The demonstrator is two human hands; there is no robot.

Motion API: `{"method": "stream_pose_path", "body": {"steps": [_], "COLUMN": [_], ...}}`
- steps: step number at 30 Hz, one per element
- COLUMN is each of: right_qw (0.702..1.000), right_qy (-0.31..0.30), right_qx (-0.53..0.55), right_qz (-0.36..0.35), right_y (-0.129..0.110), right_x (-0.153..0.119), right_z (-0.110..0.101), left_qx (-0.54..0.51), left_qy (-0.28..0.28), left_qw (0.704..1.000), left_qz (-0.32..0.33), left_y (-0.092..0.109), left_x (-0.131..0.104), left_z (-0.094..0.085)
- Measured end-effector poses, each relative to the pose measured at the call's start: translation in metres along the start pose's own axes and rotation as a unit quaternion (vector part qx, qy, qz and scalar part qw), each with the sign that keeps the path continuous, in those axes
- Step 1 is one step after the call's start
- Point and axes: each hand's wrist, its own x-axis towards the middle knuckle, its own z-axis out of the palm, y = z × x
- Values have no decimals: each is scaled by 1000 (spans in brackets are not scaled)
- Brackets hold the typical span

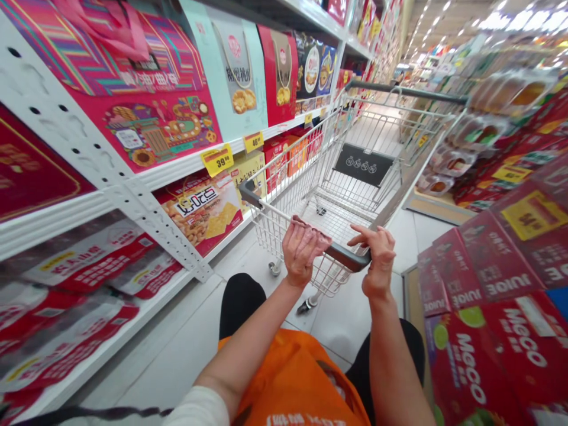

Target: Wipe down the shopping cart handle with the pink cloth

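A wire shopping cart (355,198) with grey plastic edging stands in front of me, its near end between my knees. My left hand (296,260) is closed on a pink cloth (316,234) and presses it against the cart's near rim. At the right near corner of the grey edging (348,257), my right hand (378,257) has its fingers stretched and apart. It holds nothing; whether its palm touches the corner is unclear. A black sign (364,165) with round white symbols hangs inside the basket.
White shelves (173,163) with boxed snacks and yellow price tags (217,160) run along the left. Stacked red drink cartons (483,355) stand close on the right. Bottled drinks (477,130) are piled farther back. Pale floor tiles (177,349) lie below.
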Motion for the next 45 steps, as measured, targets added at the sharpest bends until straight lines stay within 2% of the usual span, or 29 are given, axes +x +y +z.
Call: {"method": "stream_pose_path", "body": {"steps": [5, 10, 11, 13, 15, 17, 20, 24, 29, 33, 35, 38, 41, 45], "right_qw": [1000, 1000, 1000, 1000, 1000, 1000, 999, 999, 999, 999, 999, 1000, 999, 999], "right_qy": [8, 12, 9, 4, 8, 17, 23, 17, 17, 16, 15, 10, 7, -6], "right_qx": [11, 15, 13, 6, 6, 12, 22, 38, 29, 27, 27, 24, 27, 46], "right_qz": [-4, 1, 1, 1, 1, -1, 3, 6, 13, 14, 13, 14, 17, 19], "right_y": [3, 3, 2, 2, 1, -1, -6, -15, -19, -17, -17, -18, -19, -22], "right_x": [0, 0, 0, -1, -3, -5, -7, -8, -6, -6, -6, -7, -9, -10], "right_z": [2, 1, 1, 2, 4, 6, 8, 8, 8, 7, 6, 7, 8, 7], "left_qx": [16, 18, 16, 13, 10, -9, -41, -32, 7, -12, -18, -1, 4, 26], "left_qy": [-48, -138, -138, -102, -65, -71, -100, -81, -54, -123, -145, -94, -55, -90], "left_qw": [999, 990, 990, 994, 997, 997, 994, 995, 999, 992, 989, 995, 998, 995], "left_qz": [19, -20, -32, -47, -41, -27, -22, -42, -4, -3, -18, -34, -15, 30], "left_y": [0, 8, 12, 24, 37, 49, 59, 58, 49, 49, 53, 63, 71, 68], "left_x": [-7, 13, 20, 34, 43, 46, 37, 14, -20, -42, -43, -33, -25, -41], "left_z": [-16, -43, -46, -49, -44, -34, -20, -15, -20, -35, -43, -48, -39, -24]}}
